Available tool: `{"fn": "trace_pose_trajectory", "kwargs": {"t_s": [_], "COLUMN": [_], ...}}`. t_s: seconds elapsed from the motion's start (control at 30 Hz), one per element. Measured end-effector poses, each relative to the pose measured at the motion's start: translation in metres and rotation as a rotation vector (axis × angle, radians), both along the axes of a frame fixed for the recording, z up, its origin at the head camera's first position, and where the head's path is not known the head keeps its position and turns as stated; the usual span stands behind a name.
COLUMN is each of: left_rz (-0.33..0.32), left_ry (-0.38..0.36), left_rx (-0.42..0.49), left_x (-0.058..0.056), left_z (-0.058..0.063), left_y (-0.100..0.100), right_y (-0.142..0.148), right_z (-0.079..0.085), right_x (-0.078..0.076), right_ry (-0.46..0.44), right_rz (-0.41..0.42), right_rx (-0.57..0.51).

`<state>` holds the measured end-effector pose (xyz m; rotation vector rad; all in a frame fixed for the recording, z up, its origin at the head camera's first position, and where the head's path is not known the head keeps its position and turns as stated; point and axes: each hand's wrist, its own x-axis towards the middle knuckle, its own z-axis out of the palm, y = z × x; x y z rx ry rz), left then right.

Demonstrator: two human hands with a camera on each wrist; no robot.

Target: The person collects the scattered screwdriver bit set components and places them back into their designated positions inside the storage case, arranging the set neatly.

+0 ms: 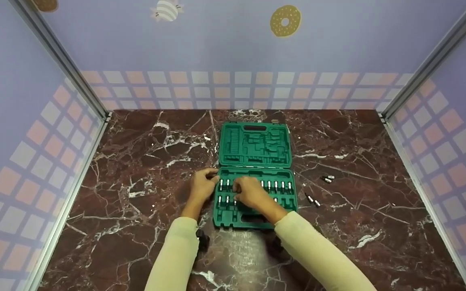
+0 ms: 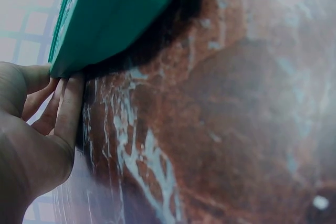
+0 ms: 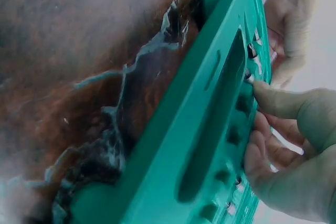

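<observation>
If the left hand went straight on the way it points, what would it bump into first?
The green case. The left hand seems to be touching its left edge, so it would push there at once, though exactly how they meet is hard to judge.

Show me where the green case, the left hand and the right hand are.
Case (image 1: 242,146): head view, inside of the raised lid.
Left hand (image 1: 203,186): head view, back of the hand.
Right hand (image 1: 251,191): head view, back of the hand.

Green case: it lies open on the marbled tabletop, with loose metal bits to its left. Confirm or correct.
Not left: the head view shows the loose metal bits to the right of the green case, open on the marbled tabletop.
</observation>
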<state>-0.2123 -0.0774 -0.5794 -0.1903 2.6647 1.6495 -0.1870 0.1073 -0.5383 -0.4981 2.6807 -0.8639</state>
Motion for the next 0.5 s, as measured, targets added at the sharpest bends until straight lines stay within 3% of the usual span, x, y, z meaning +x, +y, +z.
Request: {"fn": "trace_pose_trajectory", "kwargs": {"t_s": [0.5], "left_rz": [0.0], "left_ry": [0.0], "left_rx": [-0.035], "left_x": [-0.0001], "left_z": [-0.0002], "left_y": [-0.0012], "right_y": [0.0035], "right_z": [-0.0055], "right_x": [0.003], "right_ry": [0.076], "right_rz": [0.027], "right_rx": [-0.042]}}
